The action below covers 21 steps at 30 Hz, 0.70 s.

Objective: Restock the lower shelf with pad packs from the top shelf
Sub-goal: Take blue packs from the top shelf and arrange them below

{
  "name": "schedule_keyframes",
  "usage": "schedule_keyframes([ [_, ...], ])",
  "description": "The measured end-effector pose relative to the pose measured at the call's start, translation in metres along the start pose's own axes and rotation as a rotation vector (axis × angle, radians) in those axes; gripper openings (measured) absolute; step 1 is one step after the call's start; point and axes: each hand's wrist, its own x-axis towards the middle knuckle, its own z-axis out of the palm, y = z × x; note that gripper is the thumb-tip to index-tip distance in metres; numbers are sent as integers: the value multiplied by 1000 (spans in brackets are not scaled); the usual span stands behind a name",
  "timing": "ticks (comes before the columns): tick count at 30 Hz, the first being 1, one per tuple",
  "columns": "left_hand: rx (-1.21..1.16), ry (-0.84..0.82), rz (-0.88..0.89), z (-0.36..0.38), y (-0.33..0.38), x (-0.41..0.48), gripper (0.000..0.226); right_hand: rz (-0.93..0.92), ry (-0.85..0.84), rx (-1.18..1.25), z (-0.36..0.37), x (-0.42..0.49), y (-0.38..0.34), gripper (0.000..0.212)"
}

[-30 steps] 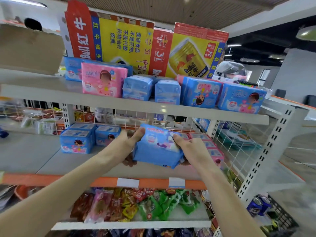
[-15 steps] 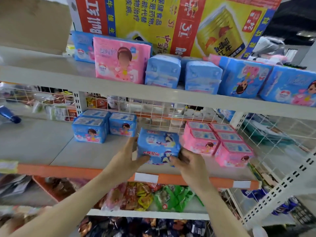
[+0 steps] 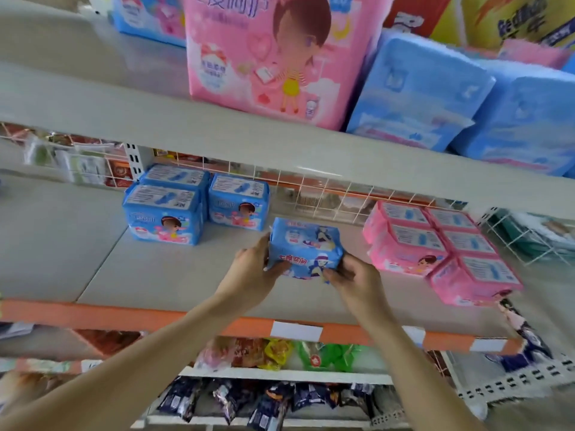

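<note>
七度空间 pack [image 3: 306,248] (blue) between left hand [image 3: 252,269], right hand [image 3: 354,278]

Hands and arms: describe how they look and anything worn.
Left hand and right hand are bare: no gloves, rings or watch visible. The left forearm and right forearm are uncovered to the frame edge; no sleeve shows.

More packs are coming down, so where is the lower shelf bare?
The lower shelf is bare left of the blue packs, and in the middle gap between them and the pink packs, around the held pack. Its right end is crowded.
</note>
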Motion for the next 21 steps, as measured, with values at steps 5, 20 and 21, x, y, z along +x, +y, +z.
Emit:
schedule_keyframes([
  [5, 3, 15, 10, 11, -9, 20, 40, -12, 15, -34, 9, 21, 19, 26],
  [20, 32, 304, 61, 72, -54, 98, 18, -151, -1, -53, 29, 141, 86, 16],
  [21, 31, 317, 60, 74, -55, 105, 16, -139, -19, -8, 32, 150, 88, 17],
])
